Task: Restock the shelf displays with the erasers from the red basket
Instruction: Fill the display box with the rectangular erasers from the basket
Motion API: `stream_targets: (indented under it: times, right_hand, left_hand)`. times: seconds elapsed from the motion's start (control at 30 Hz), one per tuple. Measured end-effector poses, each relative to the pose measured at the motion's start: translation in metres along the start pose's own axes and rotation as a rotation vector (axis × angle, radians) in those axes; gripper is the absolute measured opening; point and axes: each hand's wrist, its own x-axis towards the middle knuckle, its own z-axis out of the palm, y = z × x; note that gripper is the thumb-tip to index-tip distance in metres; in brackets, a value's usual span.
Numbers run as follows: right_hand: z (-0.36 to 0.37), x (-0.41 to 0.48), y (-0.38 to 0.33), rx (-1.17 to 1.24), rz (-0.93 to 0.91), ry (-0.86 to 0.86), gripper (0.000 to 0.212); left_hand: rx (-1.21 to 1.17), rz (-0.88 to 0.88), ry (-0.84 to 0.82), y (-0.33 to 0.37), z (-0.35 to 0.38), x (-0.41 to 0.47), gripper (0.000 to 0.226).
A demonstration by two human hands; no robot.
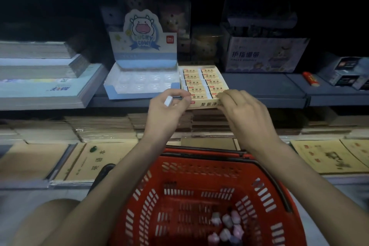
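Observation:
A cream display box (203,80) full of yellow-wrapped erasers sits on the grey shelf (265,90). My left hand (166,109) is at its front left corner, closed around a white eraser (168,101). My right hand (244,110) rests its fingertips on the box's front right row; whether it grips an eraser is hidden. Left of that box stands the blue "Lucky Cow" display (139,78), its clear tray pockets bare. The red basket (203,195) sits below my arms, with several small pink and white erasers (227,225) in its bottom right.
Stacked notebooks (44,78) fill the shelf's left end. A finger-bandage box (263,54) stands behind on the right, with a red item (310,81) and dark boxes (347,74) further right. Exercise books (95,160) line the lower shelf.

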Motion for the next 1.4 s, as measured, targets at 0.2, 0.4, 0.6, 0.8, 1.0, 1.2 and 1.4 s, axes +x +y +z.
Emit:
stream_targets:
  times: [0.2,0.4,0.6,0.8,1.0,1.2,1.4]
  right_hand:
    - [0.001,-0.001,0.005,0.012,-0.042,0.014,0.032]
    - [0.006,0.002,0.005,0.035,-0.045,0.038,0.018]
    - [0.007,0.006,0.001,0.035,-0.008,0.052,0.015]
    - [-0.001,0.004,-0.004,0.068,0.036,0.002,0.020]
    - [-0.028,0.011,-0.022,0.309,0.285,-0.024,0.029]
    - [-0.066,0.027,-0.063,0.888,0.439,0.042,0.010]
    - [-0.063,0.037,-0.087,1.402,0.879,-0.312,0.024]
  left_hand:
    - [0.106,0.088,-0.055,-0.007,-0.008,0.005,0.007]
    - [0.137,0.144,-0.082,-0.010,-0.010,0.008,0.010]
    - [0.171,0.165,-0.029,-0.014,-0.011,0.010,0.011]
    - [0.127,0.142,0.009,-0.008,-0.013,0.003,0.010]
    - [-0.508,-0.179,0.015,0.031,-0.022,-0.013,0.039]
    - [-0.853,-0.264,0.004,0.038,-0.005,-0.013,0.042]
    - [-0.839,-0.239,0.060,0.035,0.011,-0.016,0.039]
